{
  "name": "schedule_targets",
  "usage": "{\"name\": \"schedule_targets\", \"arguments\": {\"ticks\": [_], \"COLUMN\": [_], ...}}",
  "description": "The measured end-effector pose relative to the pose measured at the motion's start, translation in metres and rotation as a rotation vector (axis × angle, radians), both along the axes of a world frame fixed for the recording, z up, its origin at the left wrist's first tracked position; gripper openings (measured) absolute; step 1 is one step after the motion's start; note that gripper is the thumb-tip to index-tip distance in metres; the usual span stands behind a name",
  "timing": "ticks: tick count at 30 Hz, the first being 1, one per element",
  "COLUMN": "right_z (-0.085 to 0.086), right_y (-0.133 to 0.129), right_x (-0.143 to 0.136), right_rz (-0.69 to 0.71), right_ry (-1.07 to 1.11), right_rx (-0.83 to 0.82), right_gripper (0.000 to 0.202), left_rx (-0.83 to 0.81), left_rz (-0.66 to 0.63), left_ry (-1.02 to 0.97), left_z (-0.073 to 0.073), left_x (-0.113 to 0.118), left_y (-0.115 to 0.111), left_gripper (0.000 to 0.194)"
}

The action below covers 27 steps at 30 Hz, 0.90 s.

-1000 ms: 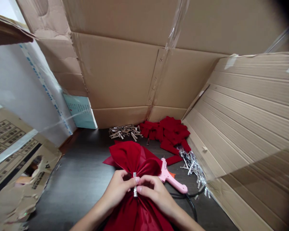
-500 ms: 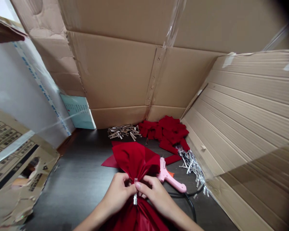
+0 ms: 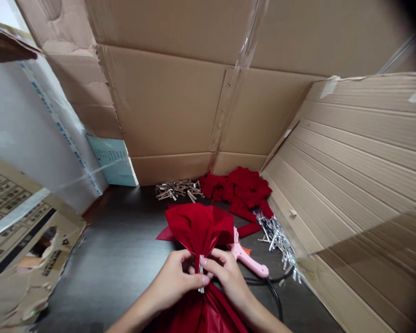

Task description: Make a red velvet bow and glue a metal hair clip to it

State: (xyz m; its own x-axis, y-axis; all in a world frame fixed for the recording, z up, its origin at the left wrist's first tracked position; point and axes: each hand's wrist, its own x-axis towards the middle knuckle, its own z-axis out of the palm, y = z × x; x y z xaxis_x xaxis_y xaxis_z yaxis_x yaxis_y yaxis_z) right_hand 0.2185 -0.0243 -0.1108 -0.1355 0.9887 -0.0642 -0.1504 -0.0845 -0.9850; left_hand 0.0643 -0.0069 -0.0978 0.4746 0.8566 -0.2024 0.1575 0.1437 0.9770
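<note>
1. Red fabric bow: gathered at its middle, near edge of the dark table, roughly centre. Upper loops fan out above the pinch point; lower fabric runs down off the bottom of frame between the forearms.
2. Metal hair clip: silver, upright, set against the gathered waist of the bow, squeezed between fingertips of both hands.
3. Left hand: fingers curled, thumb and index tight on the clip and the gathered fabric from the left side. Grip narrow, closed on clip plus bow.
4. Right hand: same from the right, fingertips pinched onto clip and fabric. The two hands touch at the clip.
5. Pink glue gun: lying on the table just right of the right hand, nozzle end by the bow, orange trigger showing. Black cable runs from it toward the near edge.
6. Pile of red fabric pieces: far edge of the table, right of centre, against the cardboard.
7. Heap of loose metal clips: far edge, just left of the red pile, touching it or nearly; cannot tell which.
8. Second scatter of silver clips: along the right edge, at the foot of the slanted cardboard.
9. Cardboard sheets wall in the back and right sides of the table. Printed box at the left edge.
</note>
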Motion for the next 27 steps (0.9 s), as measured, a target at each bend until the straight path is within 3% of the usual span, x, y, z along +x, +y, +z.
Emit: {"name": "schedule_targets", "arguments": {"ticks": [8, 15, 27], "right_z": [-0.0011, -0.0030, -0.0004], "right_y": [0.0006, 0.0002, -0.0049], "right_x": [0.0028, 0.0034, 0.0026], "right_rz": [-0.055, -0.031, -0.013], "right_ry": [-0.016, -0.038, 0.054], "right_rx": [0.028, 0.056, 0.092], "right_gripper": [0.028, 0.030, 0.031], "left_rx": [-0.134, -0.107, -0.013], "left_rz": [-0.045, 0.036, -0.030], "left_ry": [-0.030, -0.001, 0.049], "left_z": [-0.0006, 0.0009, 0.0081], "left_x": [-0.0018, 0.0009, 0.0015], "left_y": [-0.0009, -0.0018, -0.0057], "left_gripper": [0.028, 0.026, 0.019]}}
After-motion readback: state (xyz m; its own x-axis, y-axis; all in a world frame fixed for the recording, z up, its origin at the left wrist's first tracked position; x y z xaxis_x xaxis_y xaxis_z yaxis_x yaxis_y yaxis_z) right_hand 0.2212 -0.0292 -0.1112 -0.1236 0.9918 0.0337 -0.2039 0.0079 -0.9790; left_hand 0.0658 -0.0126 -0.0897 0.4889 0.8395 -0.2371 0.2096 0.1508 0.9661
